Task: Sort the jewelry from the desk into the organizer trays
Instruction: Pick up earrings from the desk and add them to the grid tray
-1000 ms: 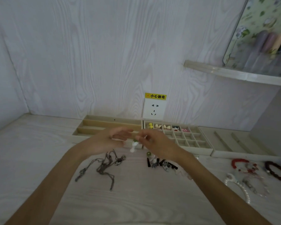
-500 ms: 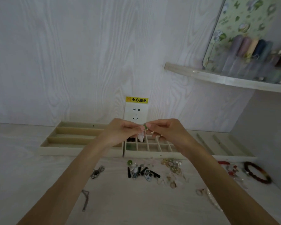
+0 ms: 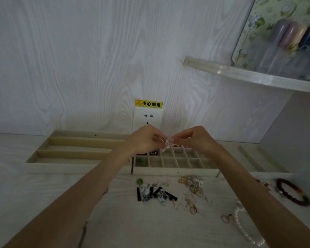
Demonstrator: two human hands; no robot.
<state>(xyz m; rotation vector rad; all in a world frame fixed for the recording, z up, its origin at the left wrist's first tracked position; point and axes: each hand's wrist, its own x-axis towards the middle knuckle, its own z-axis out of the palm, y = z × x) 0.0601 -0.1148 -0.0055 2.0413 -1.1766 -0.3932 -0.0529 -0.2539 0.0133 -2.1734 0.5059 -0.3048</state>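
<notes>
where the desk (image 3: 43,203) lies nearest us, a dark chain (image 3: 83,234) shows beside our left forearm, and a white pearl strand (image 3: 243,228) curls by the right one. a little farther in, we see loose jewelry scattered in front of the trays: a green bead (image 3: 139,181) and black-and-white earrings (image 3: 157,194) in the middle, a heap of gold rings (image 3: 192,185) just right of them, and a dark red bead bracelet (image 3: 292,193) well off to the right.

beyond that stand the organizer trays, side by side against the wall — a long-slotted tray (image 3: 70,153) on the left, a small-cell grid tray (image 3: 177,161) in the middle, and another slotted tray (image 3: 261,161) on the right. a few grid cells near the left hold small pieces.

above the grid tray, our left hand (image 3: 147,140) and right hand (image 3: 193,138) meet fingertip to fingertip, both pinched shut on a small pale earring (image 3: 166,144) — too blurred to say more of it.

behind the hands sits a white wall socket (image 3: 148,119) with a yellow warning label (image 3: 148,104), and a clear shelf (image 3: 240,74) juts out at upper right.
</notes>
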